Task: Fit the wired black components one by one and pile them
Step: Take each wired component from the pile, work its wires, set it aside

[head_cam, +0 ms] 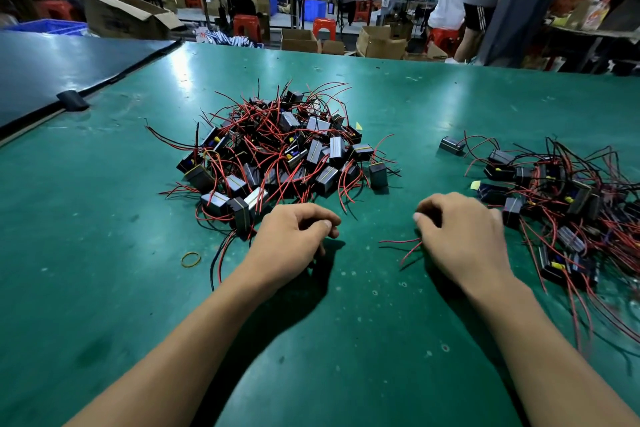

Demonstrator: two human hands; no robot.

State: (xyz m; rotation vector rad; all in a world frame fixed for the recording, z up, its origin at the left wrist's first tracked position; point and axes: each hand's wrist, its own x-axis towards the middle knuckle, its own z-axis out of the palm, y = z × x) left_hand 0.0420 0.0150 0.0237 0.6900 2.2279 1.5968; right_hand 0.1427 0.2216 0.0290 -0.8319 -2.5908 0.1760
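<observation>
Resting on the desk [346,329], near side of the central pile [284,152] of wired black components: right hand [460,236] grip closed on red wires [403,248], likely readying one; left hand [294,236] grip curled, contents cannot tell; second heap [554,191] right of pile, likely sorted apart

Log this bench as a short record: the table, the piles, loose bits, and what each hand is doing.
table: green mat surface
left hand: fingers curled; cannot tell if anything is in its grip
right hand: fingers curled; red wires stick out from under it, grip hidden
middle pile: black boxes tangled in red and black wires, ahead of the left hand
right pile: same kind of boxes, spread looser, beside the right hand
rubber band: yellow, lying alone, left of the left hand
</observation>
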